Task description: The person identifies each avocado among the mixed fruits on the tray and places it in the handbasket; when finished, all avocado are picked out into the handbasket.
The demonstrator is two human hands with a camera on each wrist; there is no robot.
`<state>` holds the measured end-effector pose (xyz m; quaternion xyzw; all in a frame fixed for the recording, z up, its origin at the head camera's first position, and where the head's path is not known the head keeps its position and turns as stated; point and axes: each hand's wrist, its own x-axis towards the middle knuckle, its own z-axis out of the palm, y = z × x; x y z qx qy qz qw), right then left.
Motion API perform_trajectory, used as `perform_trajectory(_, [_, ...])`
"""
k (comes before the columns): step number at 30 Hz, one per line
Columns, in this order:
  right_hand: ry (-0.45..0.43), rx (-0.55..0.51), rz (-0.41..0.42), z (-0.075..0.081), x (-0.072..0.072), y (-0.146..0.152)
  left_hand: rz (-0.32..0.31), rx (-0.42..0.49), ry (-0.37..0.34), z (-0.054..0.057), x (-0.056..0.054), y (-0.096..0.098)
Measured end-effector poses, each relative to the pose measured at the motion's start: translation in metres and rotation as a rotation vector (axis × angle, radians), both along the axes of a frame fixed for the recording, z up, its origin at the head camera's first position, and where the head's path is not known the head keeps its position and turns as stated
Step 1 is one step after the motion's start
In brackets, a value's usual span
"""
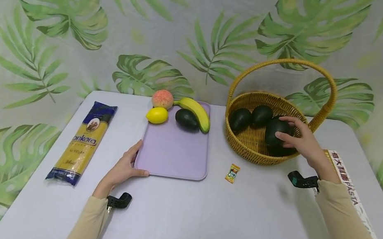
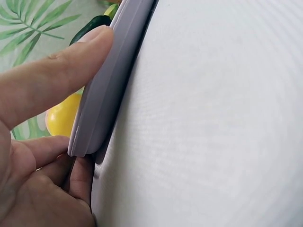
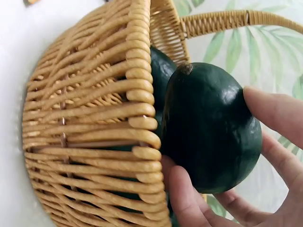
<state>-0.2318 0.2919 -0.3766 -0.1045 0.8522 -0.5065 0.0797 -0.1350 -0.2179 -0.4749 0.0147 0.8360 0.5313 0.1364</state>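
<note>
At the basket's right side my right hand (image 1: 299,138) holds a dark green avocado (image 3: 210,127), its thumb and fingers spread around the fruit just above the rim. The woven basket (image 1: 247,147) contains several more avocados, such as one by its left wall (image 1: 240,120). My left hand (image 1: 126,167) grips the near left corner of a lilac tray (image 1: 174,154), thumb along the front edge and fingers at the left side. Toward the tray's far end lie a peach (image 1: 162,99), a lemon (image 1: 157,115), a banana (image 1: 198,112) and another avocado (image 1: 187,119).
A pack of spaghetti (image 1: 84,142) lies left of the tray. In front of the basket is a small yellow packet (image 1: 232,173). A long box marked PASTA (image 1: 352,197) lies partly under the right forearm. The basket's tall handle (image 1: 291,61) arches above it.
</note>
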Motion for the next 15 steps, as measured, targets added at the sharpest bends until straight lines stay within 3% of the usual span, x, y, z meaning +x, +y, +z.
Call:
perform_trajectory(5, [0.039, 0.028, -0.010, 0.005, -0.003, -0.005, -0.001, -0.001, 0.018, -0.003, 0.001, -0.002])
perform_trajectory(15, [0.074, 0.192, -0.063, 0.009, -0.013, -0.019, -0.002, -0.009, 0.028, -0.001, 0.001, 0.001])
